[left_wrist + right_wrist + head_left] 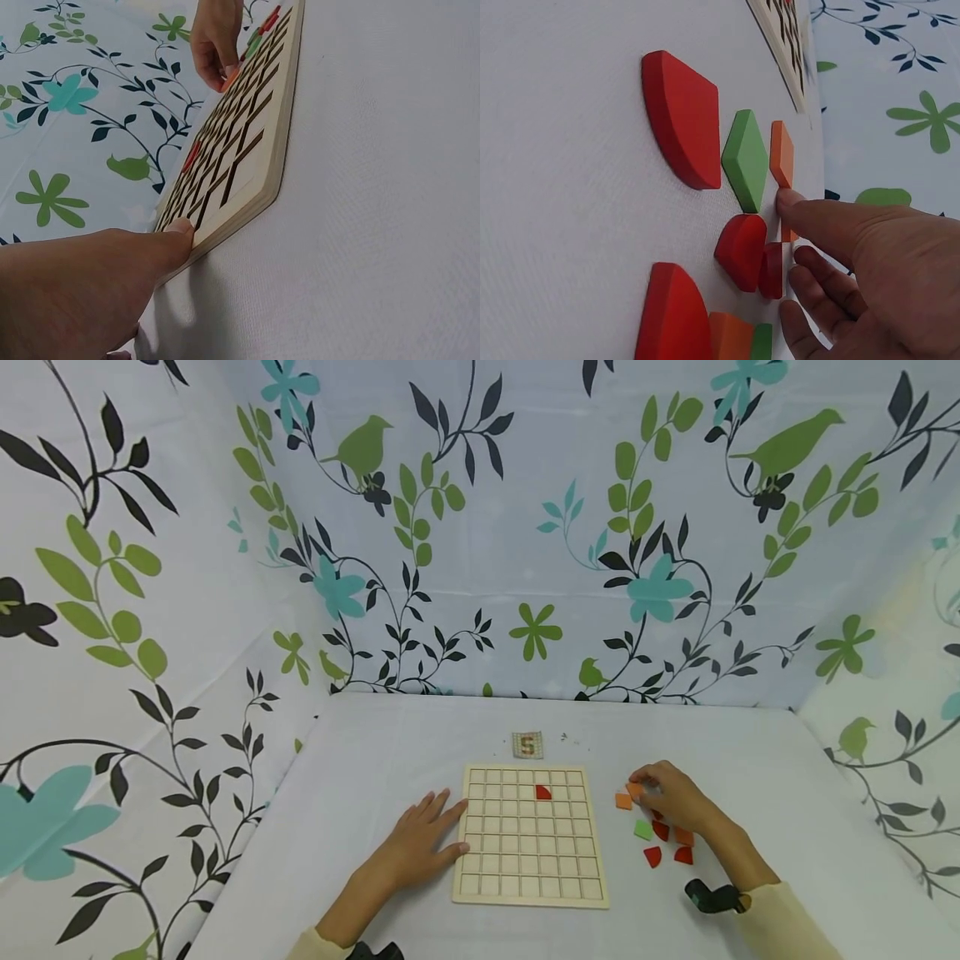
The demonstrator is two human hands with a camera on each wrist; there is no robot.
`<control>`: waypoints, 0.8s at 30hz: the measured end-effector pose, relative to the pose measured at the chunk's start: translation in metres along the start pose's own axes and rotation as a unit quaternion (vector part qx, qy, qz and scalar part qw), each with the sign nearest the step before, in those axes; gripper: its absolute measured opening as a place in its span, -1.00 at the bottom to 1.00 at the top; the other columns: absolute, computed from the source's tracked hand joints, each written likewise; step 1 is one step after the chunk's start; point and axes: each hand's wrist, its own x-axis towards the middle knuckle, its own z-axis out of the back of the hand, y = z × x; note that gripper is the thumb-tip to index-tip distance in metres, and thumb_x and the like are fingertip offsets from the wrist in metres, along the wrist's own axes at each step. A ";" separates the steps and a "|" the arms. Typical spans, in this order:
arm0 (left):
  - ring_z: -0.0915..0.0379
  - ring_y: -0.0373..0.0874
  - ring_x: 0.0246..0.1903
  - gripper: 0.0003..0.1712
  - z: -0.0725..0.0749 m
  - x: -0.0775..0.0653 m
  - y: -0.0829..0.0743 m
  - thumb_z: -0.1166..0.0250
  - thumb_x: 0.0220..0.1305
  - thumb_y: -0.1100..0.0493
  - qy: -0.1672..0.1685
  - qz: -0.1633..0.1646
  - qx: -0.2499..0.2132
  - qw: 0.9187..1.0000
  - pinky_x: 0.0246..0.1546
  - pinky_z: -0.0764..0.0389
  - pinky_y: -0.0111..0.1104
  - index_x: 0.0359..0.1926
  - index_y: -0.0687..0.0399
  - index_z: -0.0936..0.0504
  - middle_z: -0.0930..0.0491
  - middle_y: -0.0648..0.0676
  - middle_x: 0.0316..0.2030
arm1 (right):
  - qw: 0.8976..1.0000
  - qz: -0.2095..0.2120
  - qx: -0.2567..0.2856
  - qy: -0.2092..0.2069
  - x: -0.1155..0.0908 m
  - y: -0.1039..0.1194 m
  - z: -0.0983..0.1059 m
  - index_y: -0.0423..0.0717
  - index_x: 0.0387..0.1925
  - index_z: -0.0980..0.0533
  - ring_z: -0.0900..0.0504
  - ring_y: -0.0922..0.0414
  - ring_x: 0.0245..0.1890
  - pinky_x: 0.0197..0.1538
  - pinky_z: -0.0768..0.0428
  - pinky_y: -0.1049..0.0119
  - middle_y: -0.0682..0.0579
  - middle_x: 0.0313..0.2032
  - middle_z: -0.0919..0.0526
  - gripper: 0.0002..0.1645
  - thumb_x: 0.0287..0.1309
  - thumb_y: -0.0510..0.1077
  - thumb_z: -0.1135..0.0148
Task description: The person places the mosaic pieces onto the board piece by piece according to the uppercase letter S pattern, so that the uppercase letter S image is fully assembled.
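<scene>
My left hand (418, 847) lies spread on the table at the left edge of a pale wooden grid board (531, 904). In the left wrist view its thumb rests on the board's rim. One red quarter-circle tile (543, 792) sits in a cell of the grid's upper part. To the right of the board, my right hand (675, 797) pinches an orange tile (635, 791) between thumb and fingers, low over the table; the fingers hide part of it. Beside it lie another orange square tile (623, 801), a green tile (643, 829) and several red quarter-circle tiles (653, 857).
A small patterned square card (528, 745) with an S-like figure lies behind the board. White cloth covers the table (375, 760), and a leaf-and-bird printed curtain (495, 527) hangs behind and at the sides. Another orange tile (684, 836) lies under the right wrist.
</scene>
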 end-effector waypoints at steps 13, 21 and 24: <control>0.06 0.31 0.63 -0.18 -0.001 -0.002 0.000 -0.22 0.51 -0.29 -0.004 0.002 0.001 1.000 0.55 -0.06 0.30 0.63 -0.13 -0.29 -0.09 0.25 0.64 | 0.999 0.020 0.010 -0.040 0.001 -0.005 -0.009 -0.17 0.18 -0.63 -0.59 -0.15 0.12 0.26 -0.62 -0.20 -0.20 0.17 -0.62 -0.65 0.40 -0.23 -0.33; 0.06 0.30 0.63 -0.18 -0.003 0.000 0.002 -0.21 0.51 -0.30 -0.008 0.000 0.006 1.000 0.55 -0.07 0.30 0.63 -0.14 -0.29 -0.09 0.24 0.64 | 0.997 0.033 0.013 -0.063 0.006 -0.001 -0.013 -0.22 0.19 -0.63 -0.59 -0.12 0.09 0.26 -0.60 -0.19 -0.19 0.13 -0.63 -0.64 0.43 -0.21 -0.31; 0.06 0.30 0.63 -0.18 -0.003 0.001 0.002 -0.21 0.51 -0.30 -0.008 -0.001 0.003 1.000 0.55 -0.07 0.30 0.63 -0.13 -0.29 -0.09 0.25 0.64 | 0.997 0.035 0.014 -0.066 0.007 0.001 -0.014 -0.24 0.19 -0.62 -0.59 -0.14 0.11 0.28 -0.58 -0.21 -0.20 0.13 -0.62 -0.64 0.44 -0.21 -0.30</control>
